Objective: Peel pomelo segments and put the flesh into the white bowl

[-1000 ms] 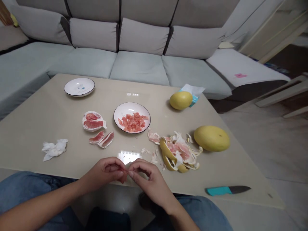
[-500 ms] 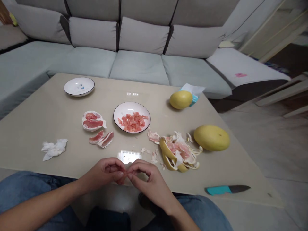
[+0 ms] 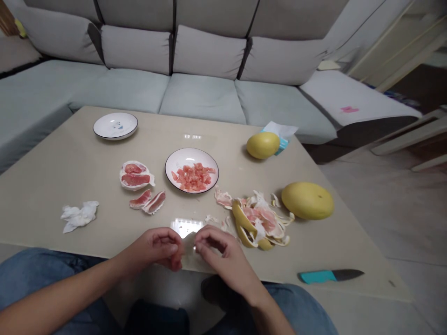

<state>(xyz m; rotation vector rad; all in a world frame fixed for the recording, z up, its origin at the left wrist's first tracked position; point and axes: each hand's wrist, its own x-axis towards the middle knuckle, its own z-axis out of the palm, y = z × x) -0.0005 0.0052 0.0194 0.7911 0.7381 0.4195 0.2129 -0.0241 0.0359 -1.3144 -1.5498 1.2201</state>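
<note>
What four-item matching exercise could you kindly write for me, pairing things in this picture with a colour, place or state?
Things:
1. Knife
2. Tissue
3. Fruit pieces
4. Left hand

Descriptions:
A. On a plate
B. Holding a reddish fruit bit
C. Turquoise and dark
D. White and crumpled

Pairs: 1-C, 2-D, 3-A, 4-B

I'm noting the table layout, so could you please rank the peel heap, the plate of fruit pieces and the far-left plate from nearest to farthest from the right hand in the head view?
From the right hand:
1. Peel heap, just to its right.
2. Plate of fruit pieces, beyond it, slightly left.
3. Far-left plate, farthest back and left.
</note>
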